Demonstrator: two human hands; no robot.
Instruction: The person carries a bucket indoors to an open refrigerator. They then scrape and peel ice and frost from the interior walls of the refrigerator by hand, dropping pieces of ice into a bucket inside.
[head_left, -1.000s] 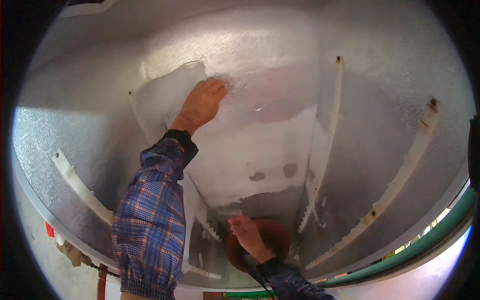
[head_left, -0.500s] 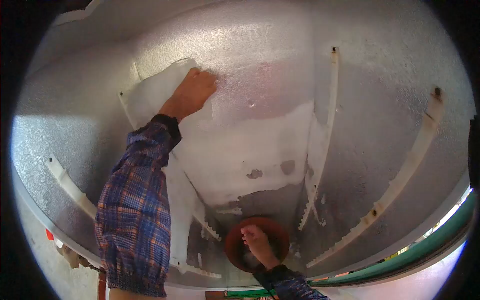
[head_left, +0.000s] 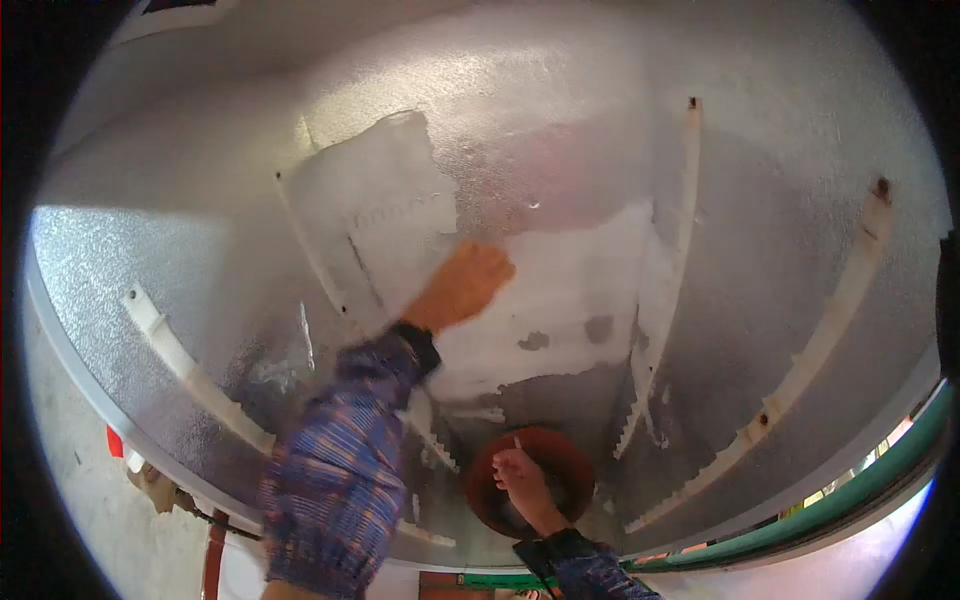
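Note:
My left hand (head_left: 470, 285), in a plaid sleeve, is against the pale smooth area (head_left: 560, 280) at the middle of the grey metallic surface (head_left: 780, 220). Its fingers are curled and slightly blurred, and whatever they may hold is hidden beneath them. Lower down, my right hand (head_left: 525, 487) is over a round reddish-brown bowl (head_left: 582, 470). The fingers of that hand are bent together, with a small light tip showing above them; I cannot make out what it is.
Notched pale strips run along the surface, one at the left (head_left: 190, 365) and others at the right (head_left: 820, 330). A green bar (head_left: 860, 490) crosses the lower right. Beyond the lower-left edge is a red object (head_left: 114, 442) by a brownish cloth-like item (head_left: 152, 488).
My left hand has moved down and to the right, off the upper pale patch, uncovering its wavy edge. My right hand stays over the bowl and has shifted slightly.

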